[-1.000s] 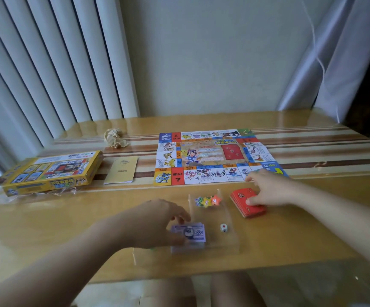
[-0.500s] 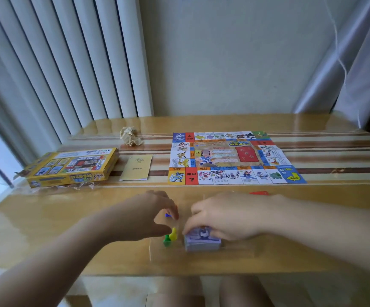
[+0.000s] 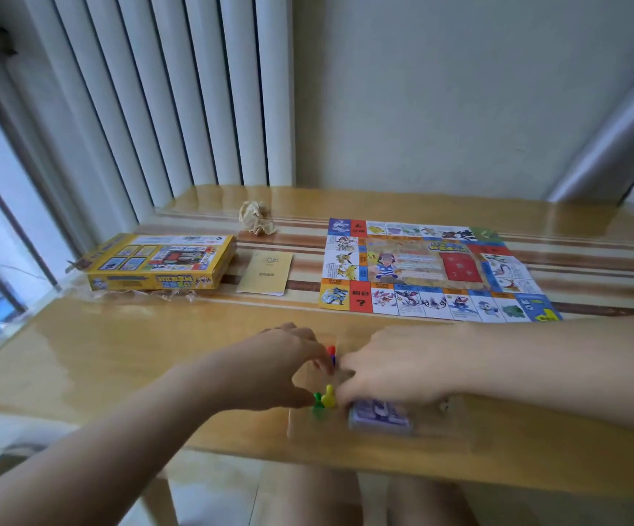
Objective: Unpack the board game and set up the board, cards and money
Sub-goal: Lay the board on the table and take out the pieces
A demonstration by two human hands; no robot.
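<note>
The colourful printed paper game board (image 3: 433,267) lay unfolded at the far side of the glossy wooden table (image 3: 118,354) (the yellow cardboard game box (image 3: 163,263) sat well apart, left). That left the near edge for sorting. There the right hand (image 3: 395,370) clamped curled fingers on the purple stack of paper money (image 3: 380,417), likely to lift it. The left hand (image 3: 270,370) curled beside 2 small plastic pawns (image 3: 323,398), but blur hid whether it pinched 1.

Only a black question mark (image 3: 361,302) is legible, on a red square of the board (image 3: 421,267); other print is blurred.
</note>
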